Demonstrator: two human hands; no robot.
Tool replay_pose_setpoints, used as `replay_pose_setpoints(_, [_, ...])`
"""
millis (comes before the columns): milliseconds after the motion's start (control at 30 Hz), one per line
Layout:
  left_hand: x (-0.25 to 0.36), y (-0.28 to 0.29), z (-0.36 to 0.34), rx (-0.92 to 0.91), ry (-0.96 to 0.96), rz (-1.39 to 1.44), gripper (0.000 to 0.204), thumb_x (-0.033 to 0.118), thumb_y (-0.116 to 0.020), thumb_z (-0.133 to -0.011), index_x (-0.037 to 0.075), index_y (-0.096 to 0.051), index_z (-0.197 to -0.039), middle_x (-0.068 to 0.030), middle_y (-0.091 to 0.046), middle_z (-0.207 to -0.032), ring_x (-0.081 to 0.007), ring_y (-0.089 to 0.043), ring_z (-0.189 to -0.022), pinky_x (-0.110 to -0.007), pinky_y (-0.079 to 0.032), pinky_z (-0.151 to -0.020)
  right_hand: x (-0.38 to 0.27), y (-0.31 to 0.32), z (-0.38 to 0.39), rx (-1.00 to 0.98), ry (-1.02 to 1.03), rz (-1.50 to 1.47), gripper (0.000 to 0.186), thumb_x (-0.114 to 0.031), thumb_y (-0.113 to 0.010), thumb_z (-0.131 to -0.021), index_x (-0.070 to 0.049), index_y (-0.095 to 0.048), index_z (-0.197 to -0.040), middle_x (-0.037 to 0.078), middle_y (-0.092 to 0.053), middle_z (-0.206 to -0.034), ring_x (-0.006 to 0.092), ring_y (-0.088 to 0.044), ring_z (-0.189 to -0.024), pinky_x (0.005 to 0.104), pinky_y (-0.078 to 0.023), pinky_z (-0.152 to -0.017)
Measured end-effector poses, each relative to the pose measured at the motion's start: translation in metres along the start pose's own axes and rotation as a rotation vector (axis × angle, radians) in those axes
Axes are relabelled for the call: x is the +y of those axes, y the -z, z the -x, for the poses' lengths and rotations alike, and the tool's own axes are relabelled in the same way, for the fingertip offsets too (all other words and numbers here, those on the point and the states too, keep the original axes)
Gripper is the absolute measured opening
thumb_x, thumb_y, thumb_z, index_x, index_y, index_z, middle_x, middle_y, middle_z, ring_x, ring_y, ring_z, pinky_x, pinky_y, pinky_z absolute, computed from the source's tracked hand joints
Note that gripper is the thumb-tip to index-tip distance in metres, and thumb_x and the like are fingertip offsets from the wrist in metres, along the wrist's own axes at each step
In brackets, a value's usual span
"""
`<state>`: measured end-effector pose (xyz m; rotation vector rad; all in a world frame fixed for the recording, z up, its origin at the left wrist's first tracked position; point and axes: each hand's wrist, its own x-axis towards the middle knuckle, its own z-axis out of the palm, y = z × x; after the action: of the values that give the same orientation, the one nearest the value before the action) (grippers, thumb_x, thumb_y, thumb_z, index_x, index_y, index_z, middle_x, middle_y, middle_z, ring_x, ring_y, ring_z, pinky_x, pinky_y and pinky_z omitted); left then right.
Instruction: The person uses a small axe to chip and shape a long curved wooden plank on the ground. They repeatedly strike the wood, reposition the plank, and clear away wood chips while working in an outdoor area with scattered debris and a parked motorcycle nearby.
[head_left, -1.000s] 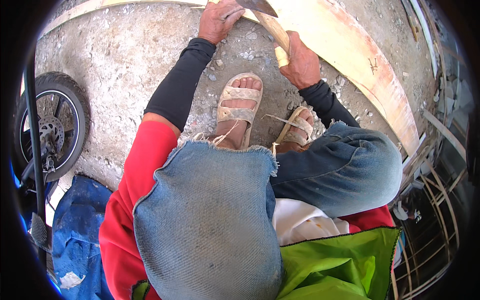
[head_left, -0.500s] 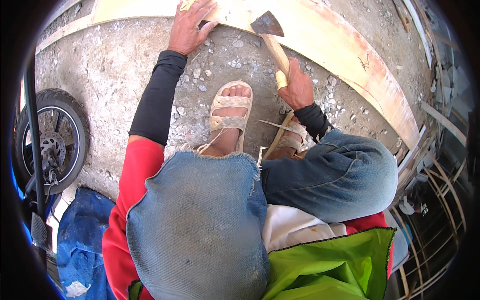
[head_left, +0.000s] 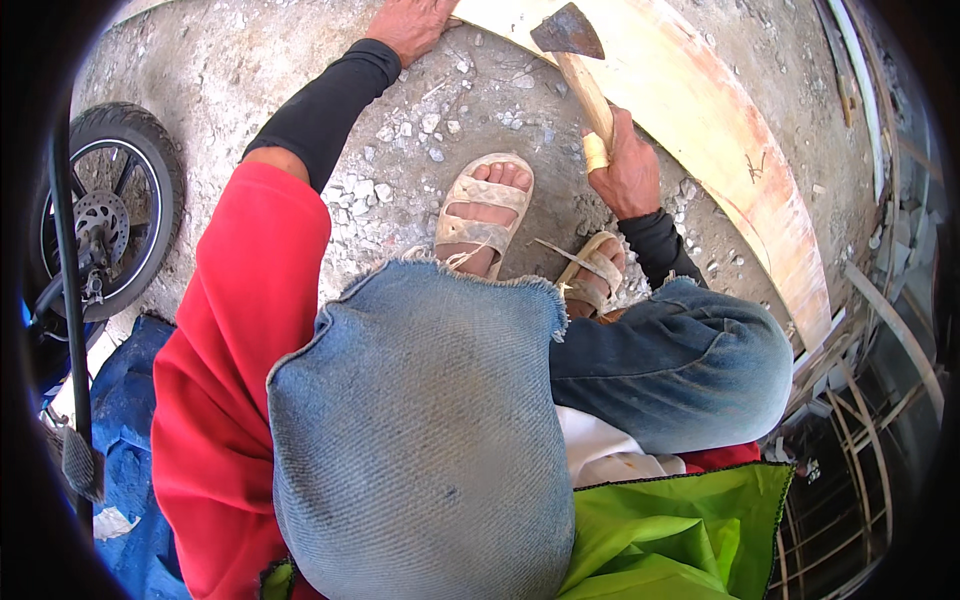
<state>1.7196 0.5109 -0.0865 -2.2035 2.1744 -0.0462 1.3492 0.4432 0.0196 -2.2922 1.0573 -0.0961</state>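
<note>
My right hand [head_left: 628, 172] is closed round the wooden handle of a hatchet [head_left: 583, 88]. Its dark, wide blade [head_left: 568, 32] points away from me, over the near edge of a long curved wooden board [head_left: 705, 110]. Pale yellow wrapping shows beside the gripping fingers; whether it is on the hand or the handle is unclear. At the top edge, my left hand [head_left: 408, 30] reaches out by the board's left part with its fingers stretched. The fingertips are cut off by the picture's edge.
Gravel [head_left: 362, 195] lies on the ground around my sandalled feet [head_left: 487, 205]. A motorcycle wheel [head_left: 110, 210] stands at left beside a blue cloth [head_left: 135, 470]. Thin wooden strips [head_left: 862, 450] and scrap pile up at right. Part of the board carries a dark scribbled mark.
My view has shifted, so the left hand now sits nearer the top edge and partly out of the picture. The hatchet stays in my right hand, appearing slightly higher and further right.
</note>
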Motion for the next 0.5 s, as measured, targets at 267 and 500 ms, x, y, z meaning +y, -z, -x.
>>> replay_pose_setpoints(267, [0.003,0.005,-0.001,-0.025,0.013,0.035,0.083,0.035,-0.063,-0.1,-0.002,-0.026,-0.164,-0.0255,-0.023,-0.173,-0.0428,-0.03,-0.157,-0.066,-0.021,-0.126,-0.015,0.003,-0.028,0.251,0.318,-0.122,0.038,-0.022,-0.073,-0.097,-0.006,-0.057,-0.128,0.022,-0.073,-0.093,0.0411,-0.074,-0.077,0.0464,-0.059,-0.064])
replay_pose_setpoints(500, [0.003,0.004,-0.003,-0.034,0.002,-0.014,0.083,0.036,-0.061,-0.101,-0.004,-0.024,-0.165,-0.0258,-0.021,-0.174,-0.0427,-0.029,-0.158,-0.067,-0.019,-0.126,-0.011,-0.003,-0.041,-0.066,0.087,0.06,0.041,-0.024,-0.071,-0.097,-0.005,-0.052,-0.128,0.025,-0.072,-0.091,0.0457,-0.073,-0.081,0.0506,-0.058,-0.066])
